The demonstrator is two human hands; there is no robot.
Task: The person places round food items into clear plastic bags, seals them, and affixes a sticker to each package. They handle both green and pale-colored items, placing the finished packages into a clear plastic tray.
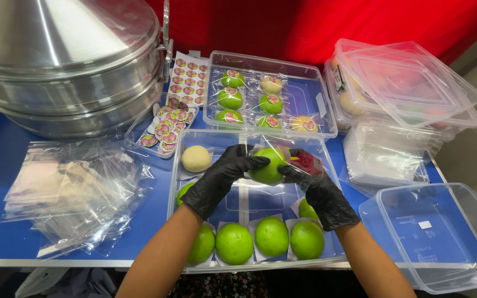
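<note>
- Head view, centre of the frame: left hand (222,174) and right hand (316,182), both in black gloves, closed around a green bun (268,165) half inside a clear bag (299,161), above the near tray (179,182)
- Step in hand looks like bagging; next calls for seating the bun fully; stickers (167,129) lie upper left

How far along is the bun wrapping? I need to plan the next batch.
Done: about seven stickered, bagged buns in the far tray. In hand: left hand and right hand bagging one green bun. Left: some seven unwrapped buns in the near tray.
</note>
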